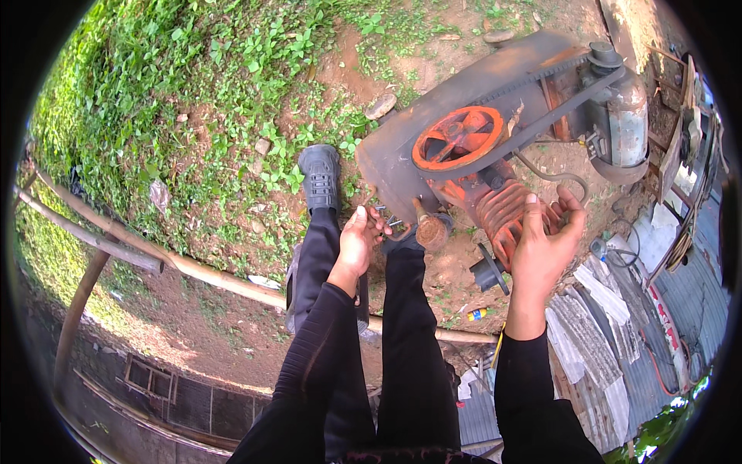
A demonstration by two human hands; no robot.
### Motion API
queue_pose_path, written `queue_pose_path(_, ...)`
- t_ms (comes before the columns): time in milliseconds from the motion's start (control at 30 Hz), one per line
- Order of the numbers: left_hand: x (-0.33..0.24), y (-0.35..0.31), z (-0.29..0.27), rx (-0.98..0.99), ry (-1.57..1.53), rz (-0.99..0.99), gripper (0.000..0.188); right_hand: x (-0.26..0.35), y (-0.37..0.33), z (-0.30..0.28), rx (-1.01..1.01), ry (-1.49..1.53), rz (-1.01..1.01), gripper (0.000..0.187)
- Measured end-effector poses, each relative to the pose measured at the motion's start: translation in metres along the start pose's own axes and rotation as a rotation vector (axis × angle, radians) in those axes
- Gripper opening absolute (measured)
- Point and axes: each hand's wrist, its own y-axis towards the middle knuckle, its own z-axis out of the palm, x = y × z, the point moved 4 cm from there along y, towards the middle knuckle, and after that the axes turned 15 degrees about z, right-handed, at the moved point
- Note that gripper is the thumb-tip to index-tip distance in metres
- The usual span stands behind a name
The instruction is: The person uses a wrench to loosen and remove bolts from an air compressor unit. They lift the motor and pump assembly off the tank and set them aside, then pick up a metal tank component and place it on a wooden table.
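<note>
An old air compressor lies on the ground before me, with a dark rusty tank [386,158], an orange spoked pulley wheel [459,139] and a black drive belt [541,116]. My left hand [359,240] is beside the tank's near end, fingers curled in; small shiny metal pieces [394,222] show by its fingertips, too small to name. Over the orange finned pump head [502,209] hovers my right hand [545,240], thumb and fingers apart; whether it touches the fins I cannot tell. A black round flanged part [488,271] sits below the fins.
A grey cylindrical motor [624,116] stands at the compressor's far right. Corrugated metal sheets [595,340] lie to the right. A bamboo rail [193,263] runs behind my legs at left. My dark shoe [319,174] rests near the tank, among weeds and stones.
</note>
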Motion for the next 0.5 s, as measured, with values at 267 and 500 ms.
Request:
queue_pose_path(267,-0.016,0.001,0.004,0.010,0.102,0.005,0.026,0.009,-0.004,-0.004,-0.067,-0.096,0.023,0.047)
queue_pose_path(500,-0.093,0.006,0.085,-0.137,1.004,0.641,0.036,0.012,-0.004,-0.007,-0.071,-0.102,-0.005,0.047)
